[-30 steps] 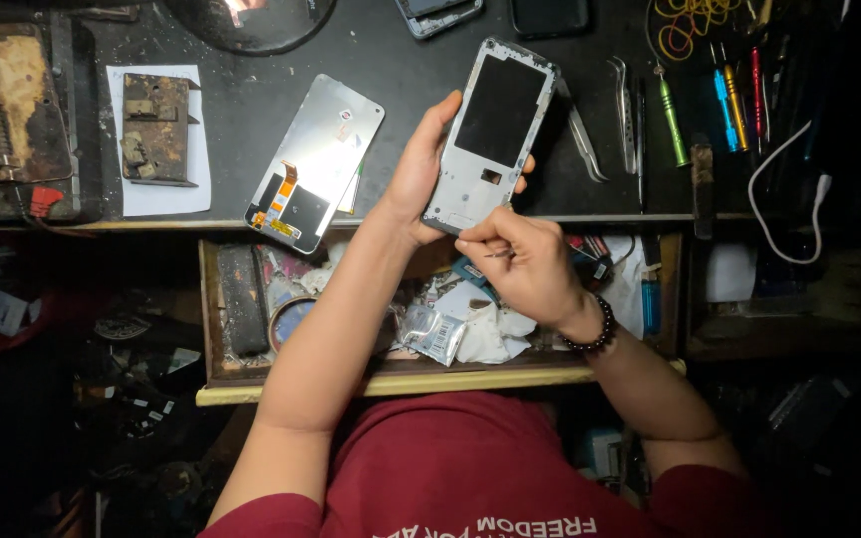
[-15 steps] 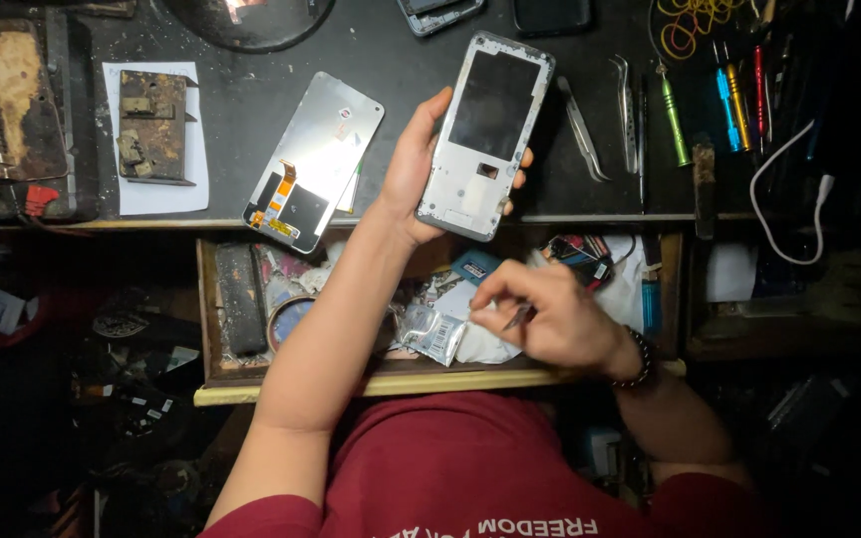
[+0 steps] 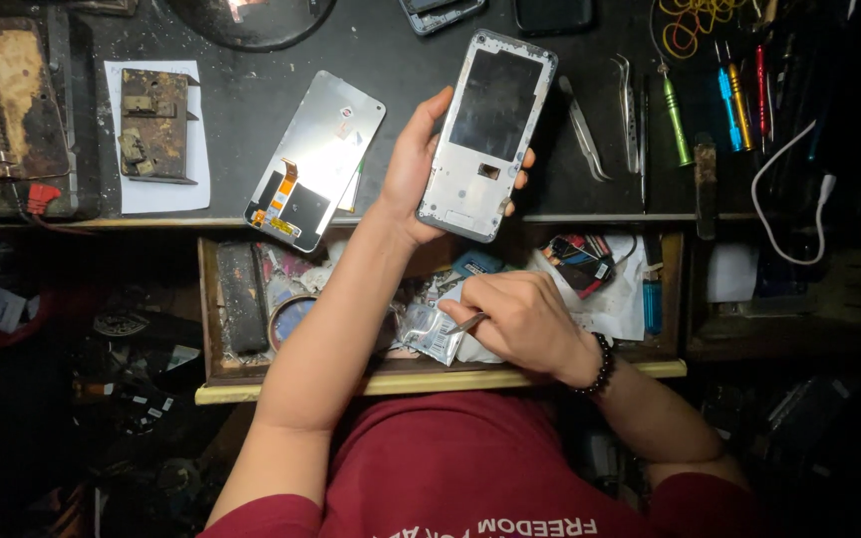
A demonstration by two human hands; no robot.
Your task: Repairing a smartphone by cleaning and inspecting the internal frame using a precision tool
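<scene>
My left hand [image 3: 413, 169] holds a silver phone frame [image 3: 488, 134] with a dark panel, lifted over the dark bench top. My right hand [image 3: 515, 319] is down in the open wooden drawer [image 3: 430, 381], gripping thin metal tweezers [image 3: 466, 324] whose tips touch a small clear plastic bag [image 3: 430, 334]. A detached phone screen [image 3: 315, 159] with an orange flex cable lies face down on the bench just left of my left wrist.
Tweezers [image 3: 582, 130] and coloured screwdrivers [image 3: 729, 90] lie at the bench's right. A rusty metal block on white paper [image 3: 156, 125] sits at the left. A white cable [image 3: 784, 189] hangs off the right edge. The drawer holds several small parts and packets.
My right hand moved from beside the phone frame down into the drawer. The left hand raised the frame slightly higher over the bench.
</scene>
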